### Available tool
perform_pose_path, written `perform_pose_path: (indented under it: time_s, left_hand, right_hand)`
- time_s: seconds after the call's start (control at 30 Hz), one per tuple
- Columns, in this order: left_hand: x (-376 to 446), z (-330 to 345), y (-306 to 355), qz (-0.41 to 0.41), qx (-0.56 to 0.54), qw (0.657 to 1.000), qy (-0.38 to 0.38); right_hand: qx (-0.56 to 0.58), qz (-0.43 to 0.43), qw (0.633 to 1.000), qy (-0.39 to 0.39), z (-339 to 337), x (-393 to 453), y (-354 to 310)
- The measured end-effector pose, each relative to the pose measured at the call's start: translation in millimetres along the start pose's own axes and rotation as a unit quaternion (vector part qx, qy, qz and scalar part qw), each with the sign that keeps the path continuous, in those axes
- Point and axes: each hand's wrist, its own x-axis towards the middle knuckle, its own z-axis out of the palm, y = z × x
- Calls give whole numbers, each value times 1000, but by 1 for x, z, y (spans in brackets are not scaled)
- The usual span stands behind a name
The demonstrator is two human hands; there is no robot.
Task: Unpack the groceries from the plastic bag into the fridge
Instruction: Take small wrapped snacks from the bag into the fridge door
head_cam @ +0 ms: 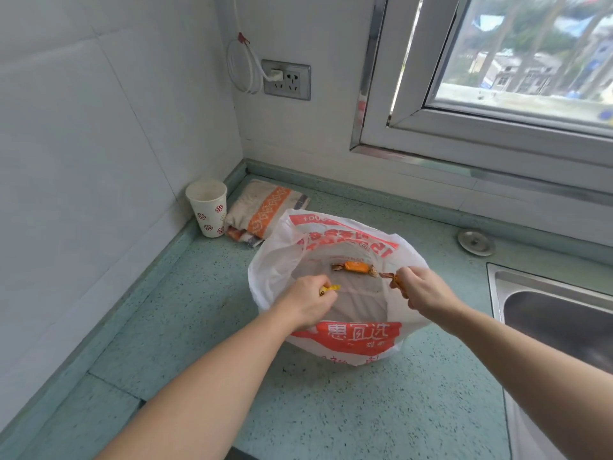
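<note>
the bag stands open-mouthed on the table, near its back left corner, white with red print. inside, on the bottom toward the far wall, lies one orange candy, its long axis running left to right, twisted ends pointing to either side. the left grip reaches into the bag's left side, fingers curled round a yellow candy (only one end shows past the knuckles). the right grip is at the right rim, pinching another orange wrapper, which points up and left. in the table's back left corner stand a cup and a folded towel beside it. a sink is set at the right edge.
</note>
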Motion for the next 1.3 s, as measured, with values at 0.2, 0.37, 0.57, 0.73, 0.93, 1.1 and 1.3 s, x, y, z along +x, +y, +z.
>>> perform_pose_path:
  time_s: [0.2, 0.37, 0.57, 0.73, 0.93, 1.1, 1.3]
  left_hand:
    - [-40, -18, -12, -25, 51, 998, 17]
    - [-88, -27, -15, -46, 109, 992, 38]
    - [-163, -29, 5, -56, 113, 988, 87]
    - [-215, -36, 59, -12, 106, 988, 112]
    - [-248, -36, 135, 100, 107, 984, 103]
    - [-258, -34, 188, 200, 116, 969, 83]
    - [-266, -21, 211, 308, 52, 949, 50]
  right_hand:
    - [-80, -18, 994, -72, 21, -45, -1]
    - [-160, -48, 981, -101, 32, -87, -1]
    - [-116, -87, 989, -26, 5, -170, 6]
    - [-83, -68, 991, 76, -42, -239, 16]
    - [-33, -59, 983, 172, -97, -306, 14]
    - [-34, -41, 965, 257, -130, -363, 14]
    - [-9, 28, 934, 356, -132, -434, 17]
